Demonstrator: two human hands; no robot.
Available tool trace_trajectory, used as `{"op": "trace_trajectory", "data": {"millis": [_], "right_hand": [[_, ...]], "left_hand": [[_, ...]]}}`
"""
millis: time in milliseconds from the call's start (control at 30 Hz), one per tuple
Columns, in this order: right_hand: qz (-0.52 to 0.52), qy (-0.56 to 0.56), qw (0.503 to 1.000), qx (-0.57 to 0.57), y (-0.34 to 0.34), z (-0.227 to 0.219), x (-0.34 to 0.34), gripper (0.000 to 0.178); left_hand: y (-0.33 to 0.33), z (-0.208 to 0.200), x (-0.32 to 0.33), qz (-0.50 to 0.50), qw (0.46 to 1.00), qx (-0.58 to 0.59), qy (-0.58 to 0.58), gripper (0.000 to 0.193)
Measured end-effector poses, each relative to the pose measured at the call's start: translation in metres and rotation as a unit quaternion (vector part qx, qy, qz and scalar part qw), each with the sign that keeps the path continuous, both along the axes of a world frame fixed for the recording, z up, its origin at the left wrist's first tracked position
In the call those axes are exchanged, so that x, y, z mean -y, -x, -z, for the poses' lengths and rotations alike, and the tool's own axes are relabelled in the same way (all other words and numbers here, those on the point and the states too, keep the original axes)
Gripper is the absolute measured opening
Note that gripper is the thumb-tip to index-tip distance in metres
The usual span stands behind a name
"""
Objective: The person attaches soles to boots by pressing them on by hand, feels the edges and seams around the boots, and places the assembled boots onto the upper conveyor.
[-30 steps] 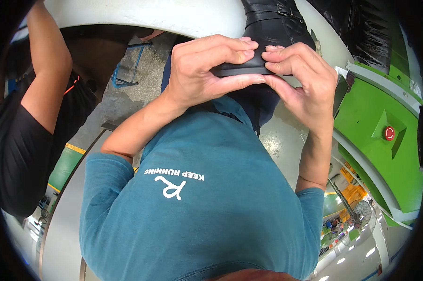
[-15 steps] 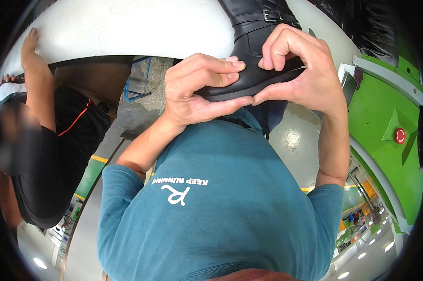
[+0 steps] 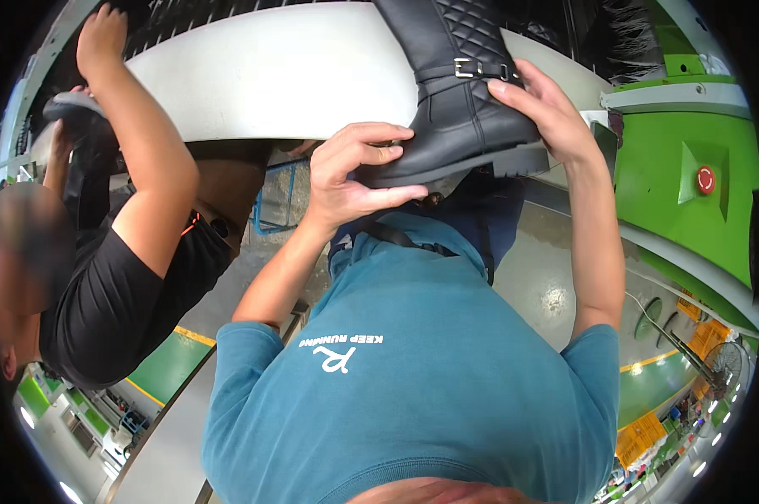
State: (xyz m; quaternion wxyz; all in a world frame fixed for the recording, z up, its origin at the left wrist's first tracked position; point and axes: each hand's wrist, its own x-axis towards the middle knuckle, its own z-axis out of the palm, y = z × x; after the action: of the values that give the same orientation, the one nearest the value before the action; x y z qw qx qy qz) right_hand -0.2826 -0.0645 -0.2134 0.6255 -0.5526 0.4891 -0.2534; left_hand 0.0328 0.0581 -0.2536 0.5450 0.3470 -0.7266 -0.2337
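Note:
A black boot (image 3: 467,126) with a quilted shaft, a buckled ankle strap and a thick dark sole is held sideways in front of me, its toe to the left. My left hand (image 3: 358,170) pinches the toe, thumb along the sole edge and fingers over the upper. Around the back of the ankle, next to the strap, my right hand (image 3: 551,113) grips the boot with its thumb on the near side. Some of its fingers are hidden behind the boot. The top of the shaft runs out of view.
A white curved work surface (image 3: 270,76) lies beyond my hands. At the right stands a green machine (image 3: 682,218) with a red button (image 3: 705,179). A co-worker in a black shirt (image 3: 115,294) sits at the left, handling a dark shoe (image 3: 75,105). Behind the white surface are dark bristles.
My right hand has moved from the sole and heel up to the ankle strap. The boot now shows its side and heel more fully. The co-worker's raised arm has shifted right.

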Motion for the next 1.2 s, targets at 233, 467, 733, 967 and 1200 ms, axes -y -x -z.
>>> {"op": "trace_trajectory", "data": {"millis": [233,467,733,967,1200], "right_hand": [[-0.054,0.368,0.928,-0.027,-0.017,-0.150,-0.056,0.065],[-0.197,0.533,0.809,-0.152,-0.004,-0.169,-0.032,0.064],[-0.093,0.582,0.805,-0.072,0.015,-0.126,-0.027,0.064],[0.264,0.433,0.840,0.192,0.045,-0.050,-0.029,0.043],[0.330,0.278,0.846,0.314,-0.019,0.016,-0.052,0.084]], "left_hand": [[0.012,-0.162,0.012,-0.033,0.952,0.161,0.258,0.061],[0.070,-0.244,0.023,-0.126,0.853,0.441,0.249,0.076],[0.084,-0.255,0.049,-0.086,0.797,0.543,0.250,0.081],[0.080,-0.248,0.058,-0.121,0.799,0.537,0.241,0.055],[0.097,-0.234,0.049,-0.042,0.846,0.479,0.229,0.050]]}}
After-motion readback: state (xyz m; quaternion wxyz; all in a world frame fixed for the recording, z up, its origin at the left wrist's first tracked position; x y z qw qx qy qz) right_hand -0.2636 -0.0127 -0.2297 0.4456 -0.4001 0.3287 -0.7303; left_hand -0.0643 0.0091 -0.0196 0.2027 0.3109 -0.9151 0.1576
